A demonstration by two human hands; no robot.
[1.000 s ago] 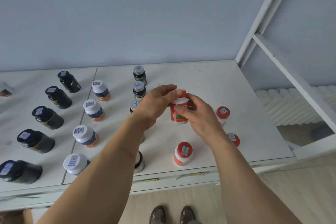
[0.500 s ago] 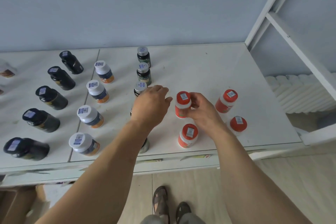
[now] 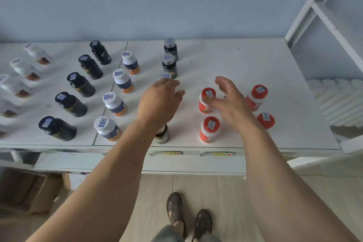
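Tabletop [image 3: 225, 60], left half: row of black bottles [image 3: 81, 84], then row of white-capped bottles [image 3: 123, 81]. Left hand [image 3: 159, 102] hovers mid-tabletop over silver-capped dark bottles [image 3: 169, 64], fingers loose and close together, gripping nothing. Red-capped bottle [image 3: 203, 108] upright toward front right corner. Right hand [image 3: 229, 102] just beside it, fingers spread wide, fingertips across its side, contact unclear. Spare red-capped bottles [image 3: 257, 96] nearer right edge.

Red-cap bottle [image 3: 203, 107]: upright, cap on w/ barcode sticker on top, red body, white shoulder. Stood on white table [image 3: 225, 60], right half, approx. mid-depth.
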